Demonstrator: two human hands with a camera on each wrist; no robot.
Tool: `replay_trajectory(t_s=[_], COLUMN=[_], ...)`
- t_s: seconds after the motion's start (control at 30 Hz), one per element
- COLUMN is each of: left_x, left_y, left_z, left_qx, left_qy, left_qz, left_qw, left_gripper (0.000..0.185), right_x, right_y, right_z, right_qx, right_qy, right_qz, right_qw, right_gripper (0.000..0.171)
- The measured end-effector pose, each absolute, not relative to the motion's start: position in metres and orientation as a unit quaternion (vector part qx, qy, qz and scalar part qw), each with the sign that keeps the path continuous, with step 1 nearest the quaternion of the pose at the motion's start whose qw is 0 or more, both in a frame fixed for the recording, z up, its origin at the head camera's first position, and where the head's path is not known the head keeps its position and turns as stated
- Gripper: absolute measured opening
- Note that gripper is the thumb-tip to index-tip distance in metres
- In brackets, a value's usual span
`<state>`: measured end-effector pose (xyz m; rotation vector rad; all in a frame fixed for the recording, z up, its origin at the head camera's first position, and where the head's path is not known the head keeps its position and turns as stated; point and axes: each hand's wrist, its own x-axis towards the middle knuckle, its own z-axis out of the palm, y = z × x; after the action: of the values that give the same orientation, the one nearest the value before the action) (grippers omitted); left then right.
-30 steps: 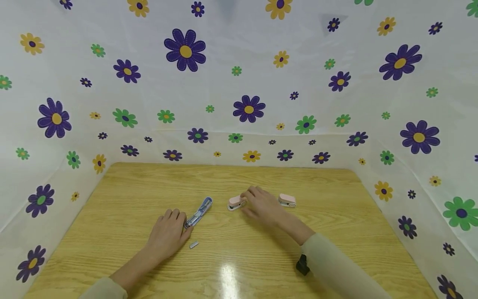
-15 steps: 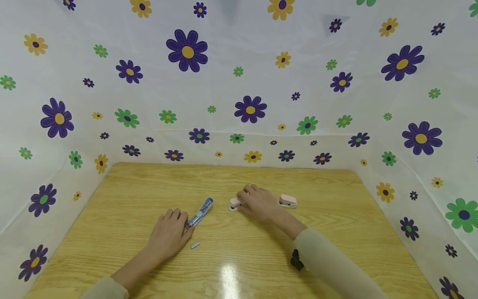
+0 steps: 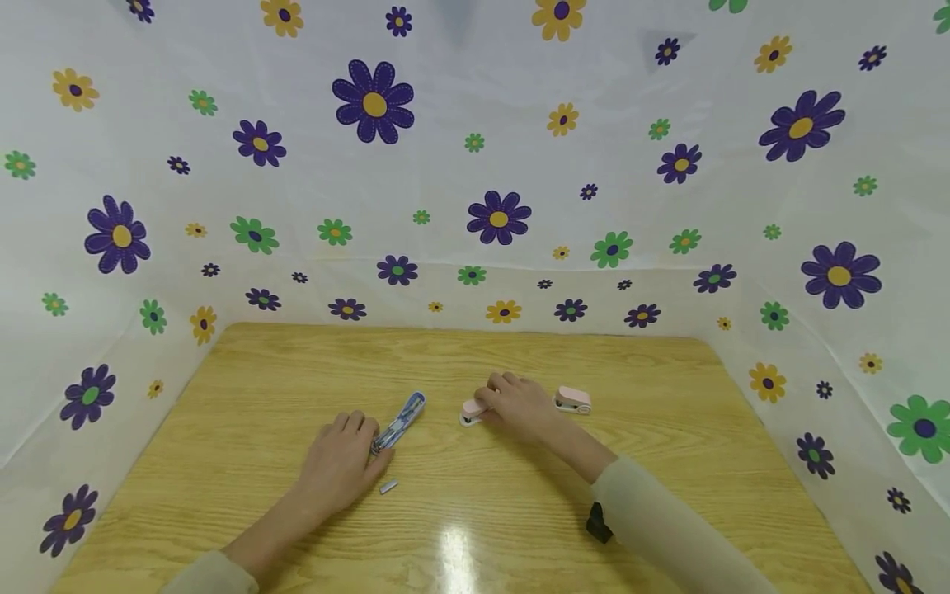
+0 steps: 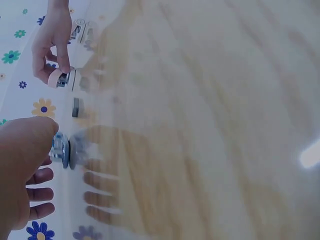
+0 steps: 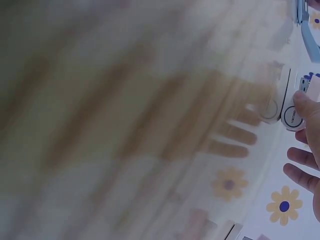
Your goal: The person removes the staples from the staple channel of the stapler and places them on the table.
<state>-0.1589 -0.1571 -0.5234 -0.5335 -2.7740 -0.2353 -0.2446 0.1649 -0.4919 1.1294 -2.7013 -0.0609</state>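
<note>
Resting on the pale wooden tabletop (image 3: 245,388), our left hand (image 3: 337,466) lies palm down with its fingers gently bent, the fingertips touching the near end of a slim blue-and-silver metal stapler (image 3: 399,421) that lies opened out flat and points diagonally away from us. Whether those fingers pinch the stapler or only press on it we cannot tell from the head view; the left wrist view shows the thumb (image 4: 30,142) against the stapler's end (image 4: 62,149) with the other fingers loosely spread. Just beside that hand, on the side nearer to us, lies a small grey strip of staples (image 3: 387,487), apart from the stapler and from our fingers.

Moving to the middle of the table, our right hand (image 3: 519,406) has its fingers curled over a small pink-and-white plastic stapler (image 3: 471,410), holding it by its top while its white front end pokes out to the left. In the right wrist view the thumb tip (image 5: 306,102) sits on that stapler's white rounded end (image 5: 289,114).

Farther right, just beyond our right hand and not touching it, a second small pink-and-white plastic stapler (image 3: 572,400) lies on the wood. A white cloth printed with purple, green and yellow flowers (image 3: 374,103) walls in the table on three sides.
</note>
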Motion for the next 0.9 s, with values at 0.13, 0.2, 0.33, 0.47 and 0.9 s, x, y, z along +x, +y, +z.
replay_trajectory(t_s=[0.13, 0.2, 0.33, 0.47, 0.9], left_x=[-0.157, -0.156, -0.157, -0.16, -0.168], left_y=[-0.142, -0.133, -0.116, -0.098, -0.058], left_z=[-0.518, -0.515, -0.512, -0.51, -0.512], left_qx=[-0.2, -0.209, -0.223, -0.242, -0.284], left_qy=[-0.965, -0.963, -0.961, -0.958, -0.951], left_qz=[-0.091, -0.092, -0.09, -0.085, -0.077], left_qw=[0.144, 0.144, 0.136, 0.125, 0.091], left_gripper=[0.039, 0.041, 0.043, 0.044, 0.044], right_x=[-0.237, -0.233, -0.225, -0.219, -0.208], right_y=[0.17, 0.172, 0.175, 0.178, 0.179], right_z=[-0.491, -0.491, -0.49, -0.49, -0.493], right_qx=[0.398, 0.404, 0.415, 0.42, 0.433], right_qy=[-0.909, -0.906, -0.898, -0.895, -0.886], right_qz=[-0.024, -0.023, -0.022, -0.034, -0.032], right_qw=[0.12, 0.126, 0.141, 0.148, 0.16], right_gripper=[0.024, 0.024, 0.022, 0.022, 0.023])
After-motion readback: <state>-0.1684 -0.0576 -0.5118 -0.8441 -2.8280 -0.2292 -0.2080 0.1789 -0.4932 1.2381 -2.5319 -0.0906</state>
